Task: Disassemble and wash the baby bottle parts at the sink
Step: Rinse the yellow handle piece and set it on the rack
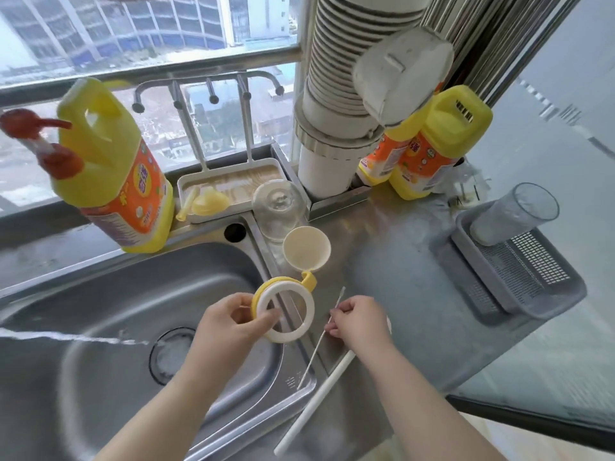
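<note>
Pinching collar ring [289, 313], L hand [229, 322]; R hand [357, 322] pinches thin brush [321, 337], tip blurred

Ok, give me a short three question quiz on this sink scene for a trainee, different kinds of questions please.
1. True or false: the left hand holds the yellow and white bottle collar ring with its flip cap open.
2. Multiple choice: what does the right hand pinch? A) the thin straw brush B) the clear glass bottle C) the long white straw
3. Fill in: the clear glass bottle stands upside down on the ______, beside the sink.

Key: 1 true; 2 A; 3 counter.
</note>
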`<move>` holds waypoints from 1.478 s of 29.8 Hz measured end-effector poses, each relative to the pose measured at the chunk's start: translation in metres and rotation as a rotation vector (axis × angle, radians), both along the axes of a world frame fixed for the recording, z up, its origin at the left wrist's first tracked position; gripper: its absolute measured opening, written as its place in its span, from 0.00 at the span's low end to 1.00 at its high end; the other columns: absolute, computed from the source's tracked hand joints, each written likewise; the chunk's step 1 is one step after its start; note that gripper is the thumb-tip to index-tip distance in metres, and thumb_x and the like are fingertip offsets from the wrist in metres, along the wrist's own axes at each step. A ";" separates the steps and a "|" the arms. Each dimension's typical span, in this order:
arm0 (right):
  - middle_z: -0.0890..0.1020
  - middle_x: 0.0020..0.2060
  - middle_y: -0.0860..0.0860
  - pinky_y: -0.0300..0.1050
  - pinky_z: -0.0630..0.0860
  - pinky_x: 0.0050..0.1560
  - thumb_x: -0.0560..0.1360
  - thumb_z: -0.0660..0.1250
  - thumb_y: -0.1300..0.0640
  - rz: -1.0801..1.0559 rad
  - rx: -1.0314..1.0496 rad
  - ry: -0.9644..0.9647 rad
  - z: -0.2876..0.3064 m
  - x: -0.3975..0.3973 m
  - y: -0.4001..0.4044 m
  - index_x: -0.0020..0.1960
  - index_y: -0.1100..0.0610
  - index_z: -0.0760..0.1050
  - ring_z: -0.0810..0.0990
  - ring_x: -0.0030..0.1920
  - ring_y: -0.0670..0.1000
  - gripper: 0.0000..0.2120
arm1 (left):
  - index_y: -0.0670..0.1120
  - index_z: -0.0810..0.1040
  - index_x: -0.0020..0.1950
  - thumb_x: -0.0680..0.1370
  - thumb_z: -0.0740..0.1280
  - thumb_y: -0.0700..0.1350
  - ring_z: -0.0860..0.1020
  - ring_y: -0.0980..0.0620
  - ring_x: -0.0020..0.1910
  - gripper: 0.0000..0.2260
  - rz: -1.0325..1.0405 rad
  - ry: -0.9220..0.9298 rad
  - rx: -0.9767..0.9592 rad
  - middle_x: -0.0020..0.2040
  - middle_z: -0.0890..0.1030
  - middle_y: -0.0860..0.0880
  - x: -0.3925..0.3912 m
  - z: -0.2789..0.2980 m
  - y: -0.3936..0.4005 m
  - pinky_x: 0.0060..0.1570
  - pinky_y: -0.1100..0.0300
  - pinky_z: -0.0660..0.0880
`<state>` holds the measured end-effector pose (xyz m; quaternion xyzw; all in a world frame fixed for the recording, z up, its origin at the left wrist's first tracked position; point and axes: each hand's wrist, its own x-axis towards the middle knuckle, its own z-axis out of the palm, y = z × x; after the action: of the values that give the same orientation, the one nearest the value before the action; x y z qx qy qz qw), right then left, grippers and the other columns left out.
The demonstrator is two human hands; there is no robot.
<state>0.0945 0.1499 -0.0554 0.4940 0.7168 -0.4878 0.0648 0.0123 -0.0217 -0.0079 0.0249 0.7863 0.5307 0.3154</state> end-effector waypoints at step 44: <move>0.78 0.54 0.48 0.42 0.71 0.52 0.79 0.56 0.48 1.005 0.464 0.330 0.104 -0.095 -0.235 0.68 0.37 0.65 0.76 0.55 0.49 0.18 | 0.41 0.79 0.51 0.74 0.71 0.43 0.76 0.53 0.39 0.09 0.087 -0.051 0.427 0.39 0.80 0.46 -0.061 0.022 -0.216 0.38 0.68 0.72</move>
<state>0.0000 -0.0847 0.0485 0.0114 0.9524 -0.2976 0.0655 -0.0486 -0.2375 0.0139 0.0438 0.6483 0.6986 0.2996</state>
